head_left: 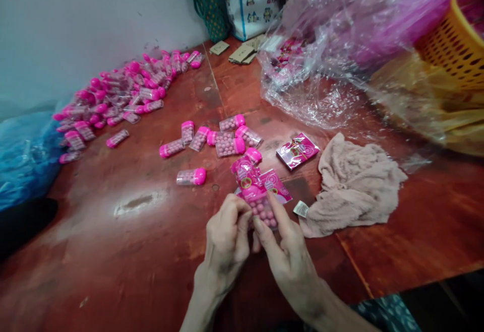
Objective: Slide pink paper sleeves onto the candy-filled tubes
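Head view, hands: a clear candy tube filled with pink balls is held between the left hand and the right hand, low over the red-brown table.
Left grip: the fingers are closed on the tube's lower left side.
Right grip: the thumb and fingers are pinched on the tube's right side, and a pink printed sleeve is seen drawn over the tube's upper end.
Under the hands: 1 more flat pink label is lying just beside the tube.
Waiting, as judged: about 7 capped tubes without sleeves are scattered just beyond the hands, and 1 tube that looks nearly empty lies apart to the left.
Supply: a small packet of labels is set to the right of the loose tubes.
Far pile: a large heap of pink-capped tubes is gathered against the wall; whether these are sleeved cannot be told.
Progress, as judged: the sleeve is only partly on, so this tube is counted as unfinished, and the nearby loose tubes appear left to do.
Surroundings: a beige cloth is crumpled right of the hands, with a clear plastic bag and an orange basket behind it.
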The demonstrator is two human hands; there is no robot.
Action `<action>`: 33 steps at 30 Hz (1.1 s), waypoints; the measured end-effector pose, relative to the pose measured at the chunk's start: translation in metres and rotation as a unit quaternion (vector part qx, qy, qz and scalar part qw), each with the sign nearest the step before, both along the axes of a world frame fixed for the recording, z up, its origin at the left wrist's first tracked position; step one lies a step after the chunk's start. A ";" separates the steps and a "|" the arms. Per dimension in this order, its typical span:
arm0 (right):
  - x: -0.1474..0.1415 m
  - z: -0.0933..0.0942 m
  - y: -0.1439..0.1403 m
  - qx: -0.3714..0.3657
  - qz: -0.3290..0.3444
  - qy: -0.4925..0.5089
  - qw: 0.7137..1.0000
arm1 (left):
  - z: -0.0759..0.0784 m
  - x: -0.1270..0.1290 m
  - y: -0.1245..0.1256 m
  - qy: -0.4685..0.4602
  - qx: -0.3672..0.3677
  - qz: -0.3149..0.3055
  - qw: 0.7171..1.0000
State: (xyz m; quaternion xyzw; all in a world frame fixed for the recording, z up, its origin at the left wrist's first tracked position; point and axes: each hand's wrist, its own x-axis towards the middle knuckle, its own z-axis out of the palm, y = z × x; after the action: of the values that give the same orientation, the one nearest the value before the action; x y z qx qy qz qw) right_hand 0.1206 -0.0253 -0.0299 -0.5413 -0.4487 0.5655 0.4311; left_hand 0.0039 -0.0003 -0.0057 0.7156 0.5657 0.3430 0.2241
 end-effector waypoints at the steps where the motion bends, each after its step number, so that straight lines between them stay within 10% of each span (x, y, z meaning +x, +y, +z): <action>1: 0.000 0.001 0.003 -0.011 0.003 0.037 0.999 | -0.001 0.003 -0.002 -0.041 -0.006 0.029 0.999; 6: -0.002 0.005 0.011 -0.076 0.040 0.353 0.932 | -0.001 0.008 -0.005 -0.162 -0.001 0.185 0.969; 13: -0.002 0.009 0.008 -0.131 0.029 0.498 0.857 | 0.002 0.005 -0.007 -0.136 0.037 0.153 0.978; 25: 0.001 0.006 0.002 -0.102 0.063 0.379 0.918 | 0.006 -0.014 -0.001 0.087 0.126 -0.036 0.988; 33: -0.002 0.024 -0.006 -0.084 0.083 0.380 0.917 | 0.007 -0.001 -0.015 -0.148 -0.045 0.112 0.982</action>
State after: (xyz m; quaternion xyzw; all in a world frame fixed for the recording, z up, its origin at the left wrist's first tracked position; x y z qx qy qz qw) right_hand 0.1189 -0.0314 -0.0056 -0.2803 -0.2448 0.7983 0.4735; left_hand 0.0030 -0.0151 0.0018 0.5784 0.6172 0.4425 0.2978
